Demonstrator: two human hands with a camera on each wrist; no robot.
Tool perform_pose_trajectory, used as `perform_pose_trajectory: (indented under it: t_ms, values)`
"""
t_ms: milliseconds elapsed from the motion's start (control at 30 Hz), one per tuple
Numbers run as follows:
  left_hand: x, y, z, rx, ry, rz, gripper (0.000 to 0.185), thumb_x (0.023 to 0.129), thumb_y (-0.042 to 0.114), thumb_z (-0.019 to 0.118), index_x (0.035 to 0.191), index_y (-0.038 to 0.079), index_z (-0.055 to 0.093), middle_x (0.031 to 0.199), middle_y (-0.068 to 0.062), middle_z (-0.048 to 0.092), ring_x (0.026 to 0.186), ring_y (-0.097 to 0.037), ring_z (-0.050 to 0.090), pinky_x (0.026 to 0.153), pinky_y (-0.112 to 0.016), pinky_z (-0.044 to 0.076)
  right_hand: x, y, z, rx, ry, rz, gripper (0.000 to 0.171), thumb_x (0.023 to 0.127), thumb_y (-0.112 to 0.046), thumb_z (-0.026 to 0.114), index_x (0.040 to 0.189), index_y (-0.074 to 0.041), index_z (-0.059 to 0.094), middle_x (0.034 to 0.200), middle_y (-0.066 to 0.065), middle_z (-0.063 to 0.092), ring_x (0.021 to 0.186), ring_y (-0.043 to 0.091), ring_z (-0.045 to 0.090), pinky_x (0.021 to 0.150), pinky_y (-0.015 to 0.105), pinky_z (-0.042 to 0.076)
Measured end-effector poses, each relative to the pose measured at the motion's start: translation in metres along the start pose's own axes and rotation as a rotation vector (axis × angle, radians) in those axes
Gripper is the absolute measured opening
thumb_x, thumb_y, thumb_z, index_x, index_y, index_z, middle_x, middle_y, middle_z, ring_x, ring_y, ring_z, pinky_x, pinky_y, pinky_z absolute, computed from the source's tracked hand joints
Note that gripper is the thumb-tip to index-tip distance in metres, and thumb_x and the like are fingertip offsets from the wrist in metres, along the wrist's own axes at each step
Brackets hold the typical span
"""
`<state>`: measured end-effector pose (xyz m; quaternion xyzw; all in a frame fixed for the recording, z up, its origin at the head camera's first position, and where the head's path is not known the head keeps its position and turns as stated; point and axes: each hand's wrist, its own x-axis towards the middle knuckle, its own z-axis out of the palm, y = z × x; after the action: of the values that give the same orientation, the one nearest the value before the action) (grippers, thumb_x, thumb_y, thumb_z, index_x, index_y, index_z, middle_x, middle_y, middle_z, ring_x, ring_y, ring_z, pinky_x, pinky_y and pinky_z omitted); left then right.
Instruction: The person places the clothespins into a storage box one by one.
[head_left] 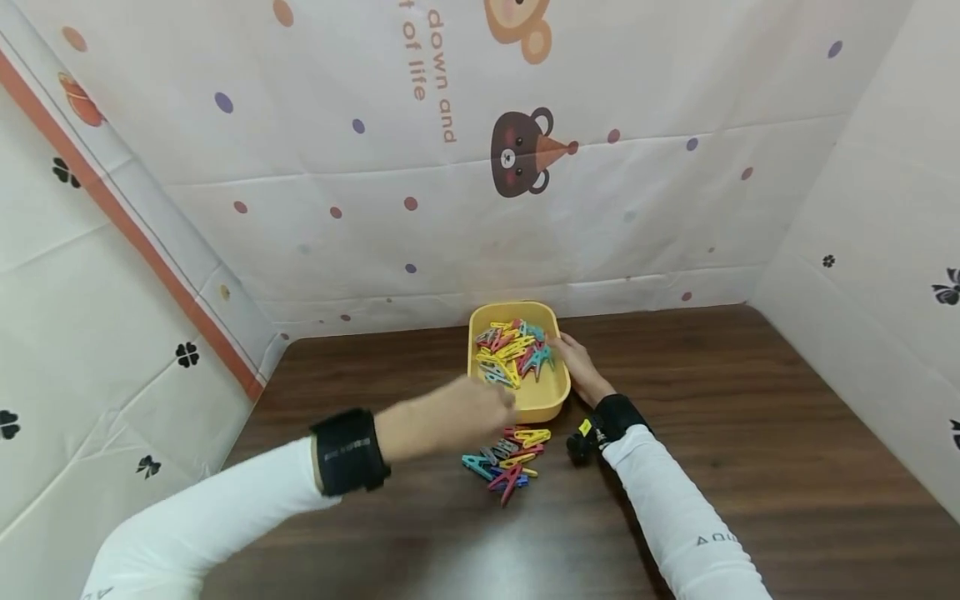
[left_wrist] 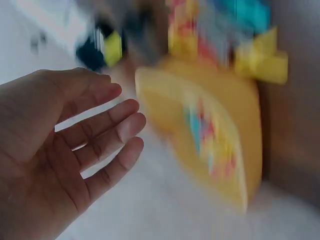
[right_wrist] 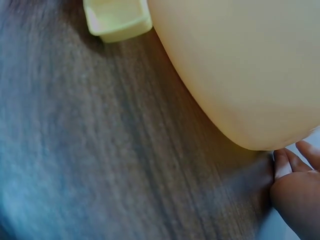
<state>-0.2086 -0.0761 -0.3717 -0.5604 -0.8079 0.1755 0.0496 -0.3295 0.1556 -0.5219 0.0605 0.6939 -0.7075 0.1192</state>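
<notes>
A yellow plastic basket (head_left: pixel 542 402) holds several clothespins (head_left: pixel 517 350) in yellow, red, teal and grey. My right hand (head_left: pixel 581 369) grips its right side at the rim; in the right wrist view, the fingers (right_wrist: pixel 282 165) are partly hidden behind the basket wall (right_wrist: pixel 240 75). Over the table, just in front of the basket and to its left, is my left hand (head_left: pixel 453 417). The left wrist view shows that hand (left_wrist: pixel 75 140) with loosely bent, spread fingers and nothing between them. Below the basket lies a loose pile of clothespins (head_left: pixel 508 481) in mixed colours.
The dark wooden table (head_left: pixel 675 383) runs back to a white printed cloth (head_left: pixel 420 242) just behind the basket. More white cloth hangs at the left (head_left: pixel 90 350) and right (head_left: pixel 877 275). Both wrists wear black bands (head_left: pixel 348 450).
</notes>
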Motion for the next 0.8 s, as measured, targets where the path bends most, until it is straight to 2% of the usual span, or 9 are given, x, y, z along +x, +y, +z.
perform_pose_trajectory:
  t_ms: [67,133,200,267,400,467,567,667,800]
  values:
    - [-0.006,0.027,0.011,0.027,-0.008,0.055,0.022,0.095,0.033,0.073,0.114,0.023,0.072,0.11,0.007,0.072,0.094,-0.008,0.067,0.069,-0.019,0.058,0.001,0.0,-0.002,-0.002,0.01,0.009,0.065,0.108,-0.037,0.042,0.164,-0.012,0.019,0.158,0.021,0.041,0.142,0.033,0.046,0.115,0.043,0.045]
    - [-0.011,0.049,0.022,0.026,-0.035,0.08,0.031,0.094,0.038,0.074,0.123,0.026,0.069,0.12,0.007,0.069,0.106,-0.008,0.065,0.075,-0.021,0.059,0.001,0.001,-0.003,-0.005,0.013,0.016,0.066,0.108,-0.038,0.043,0.163,-0.012,0.021,0.157,0.021,0.042,0.142,0.034,0.047,0.114,0.042,0.046]
    - [-0.014,0.065,0.032,-0.001,-0.064,0.064,0.035,0.093,0.042,0.073,0.125,0.028,0.066,0.125,0.007,0.066,0.109,-0.009,0.064,0.075,-0.024,0.059,0.0,0.001,-0.003,-0.006,0.006,0.014,0.066,0.108,-0.039,0.044,0.163,-0.011,0.021,0.156,0.022,0.043,0.142,0.034,0.048,0.112,0.041,0.048]
    - [-0.016,0.074,0.038,-0.048,-0.091,0.019,0.033,0.094,0.041,0.073,0.124,0.028,0.065,0.125,0.006,0.064,0.11,-0.009,0.064,0.074,-0.024,0.059,-0.003,-0.003,-0.003,0.002,-0.006,0.015,0.065,0.108,-0.037,0.044,0.163,-0.009,0.022,0.155,0.023,0.043,0.141,0.036,0.048,0.111,0.041,0.049]
    - [-0.015,0.079,0.052,-0.095,-0.09,-0.061,0.035,0.095,0.034,0.073,0.127,0.024,0.063,0.128,0.002,0.061,0.109,-0.011,0.065,0.071,-0.023,0.059,-0.02,-0.019,0.002,0.012,-0.017,0.028,0.065,0.108,-0.033,0.044,0.162,-0.006,0.022,0.155,0.025,0.042,0.142,0.037,0.047,0.114,0.044,0.046]
    - [-0.012,0.078,0.06,-0.099,-0.074,-0.077,0.038,0.095,0.032,0.073,0.13,0.022,0.061,0.13,0.0,0.058,0.112,-0.012,0.064,0.072,-0.022,0.059,-0.029,-0.027,0.003,0.006,-0.021,0.029,0.064,0.108,-0.032,0.044,0.161,-0.004,0.023,0.155,0.026,0.042,0.141,0.037,0.047,0.115,0.046,0.045]
    - [-0.008,0.078,0.069,-0.11,-0.027,-0.083,0.037,0.094,0.028,0.075,0.128,0.02,0.062,0.126,0.0,0.057,0.106,-0.011,0.063,0.068,-0.019,0.057,-0.031,-0.028,0.002,-0.006,-0.026,0.017,0.063,0.109,-0.034,0.044,0.161,-0.004,0.024,0.154,0.026,0.043,0.141,0.038,0.047,0.115,0.045,0.045]
    - [-0.007,0.076,0.071,-0.13,-0.019,-0.079,0.037,0.093,0.025,0.077,0.127,0.02,0.065,0.127,-0.001,0.057,0.107,-0.012,0.064,0.069,-0.019,0.058,-0.029,-0.027,0.002,-0.014,-0.032,0.01,0.063,0.109,-0.033,0.044,0.161,-0.004,0.024,0.154,0.027,0.043,0.141,0.038,0.047,0.113,0.045,0.047]
    - [-0.006,0.072,0.062,-0.18,-0.036,-0.088,0.034,0.093,0.02,0.076,0.127,0.02,0.069,0.12,0.0,0.062,0.101,-0.011,0.065,0.068,-0.019,0.057,-0.019,-0.02,-0.001,-0.013,-0.031,0.021,0.063,0.109,-0.032,0.043,0.161,-0.004,0.023,0.154,0.026,0.043,0.14,0.038,0.048,0.112,0.044,0.048]
